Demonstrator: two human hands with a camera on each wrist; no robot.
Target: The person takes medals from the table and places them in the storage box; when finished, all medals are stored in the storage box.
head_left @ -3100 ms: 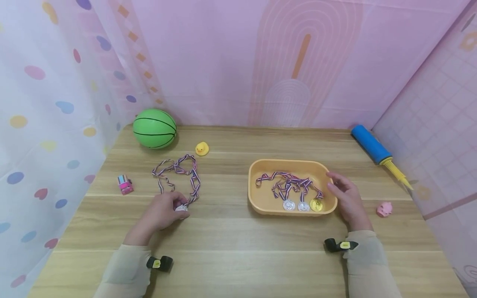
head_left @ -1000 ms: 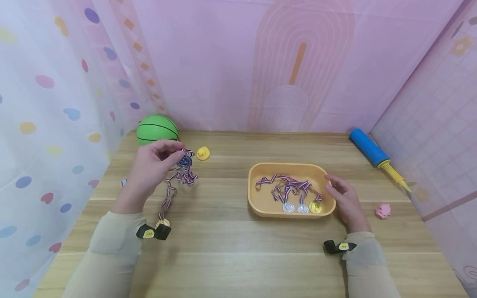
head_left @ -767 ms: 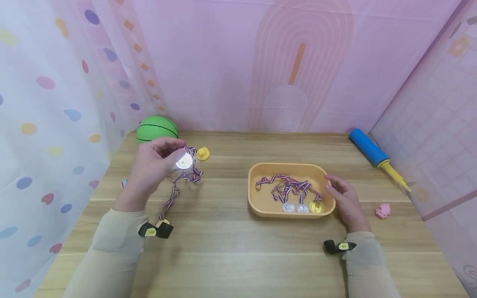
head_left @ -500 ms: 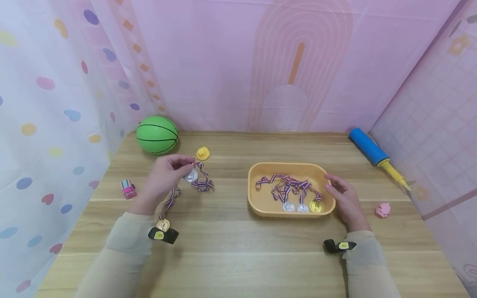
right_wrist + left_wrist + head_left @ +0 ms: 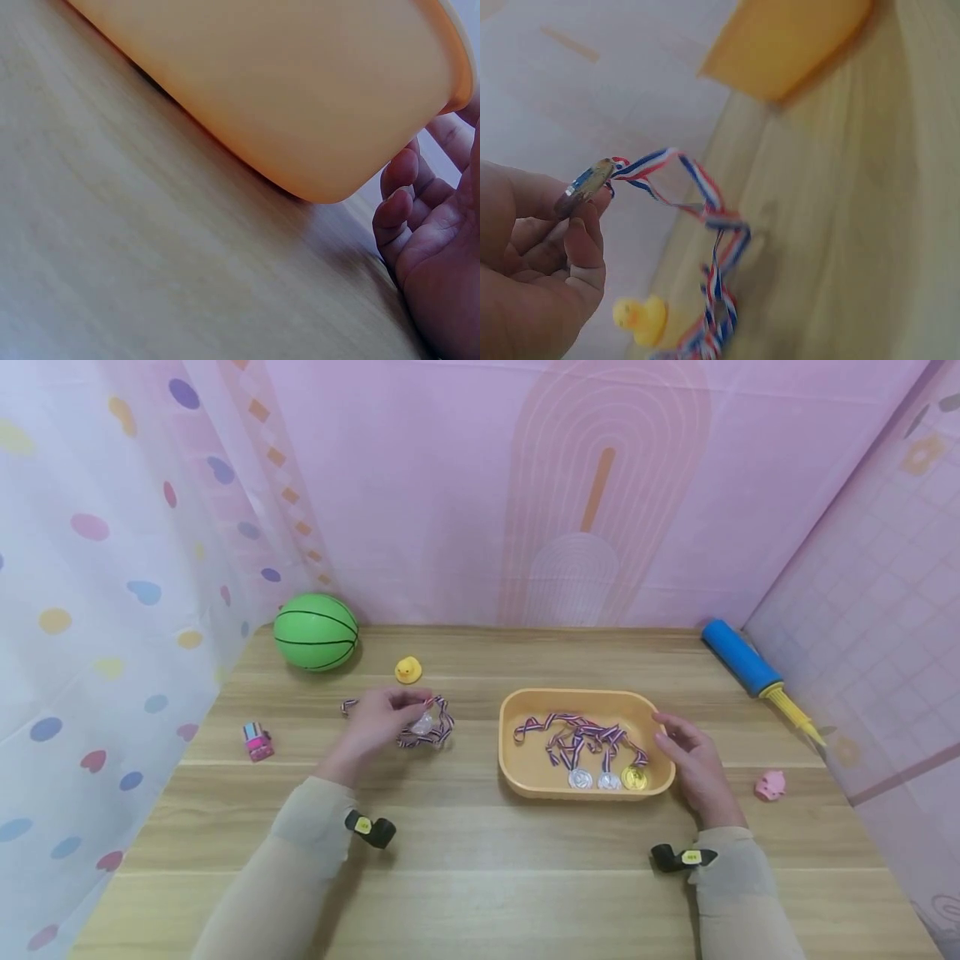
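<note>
Three patterned hangings (image 5: pixel 600 435) close off the back and both sides of a wood-grain table (image 5: pixel 480 877). Clock positions are taken from the tray as the head view shows it, 12 being away from the person. Two beige sleeves (image 5: pixel 277 877) reach in, at 8 and 4 o'clock, each with a black wrist device (image 5: pixel 371 829). The orange-yellow tray (image 5: pixel 517 781) sits right of the table's middle. A blue-and-yellow pump (image 5: pixel 741 654) lies at 2 o'clock, nozzle toward the table's right edge; a green ball (image 5: pixel 317 632) rests at 10.

The left hand (image 5: pixel 378 722), at 9 o'clock, pinches a silver medal (image 5: pixel 423 724) between thumb and index finger, its other fingers curled in. The right hand (image 5: pixel 701 768), at 3 o'clock, touches the tray's rim with loosely bent fingers; whether it grips the rim, I cannot tell.

Farther out at 9 o'clock is a small pink-and-blue toy (image 5: pixel 257 741); past the right hand at 3 is a pink pig (image 5: pixel 771 785). A yellow duck (image 5: pixel 408 670) sits at 10, nearer than the ball. Inside the tray, toward 5 and 6 o'clock, lie two more silver medals (image 5: pixel 580 779) and a gold medal (image 5: pixel 634 777), their striped ribbons (image 5: pixel 588 727) tangled above them. A thin, knotted red-white-blue ribbon (image 5: pixel 718 277) trails from the pinched medal.
</note>
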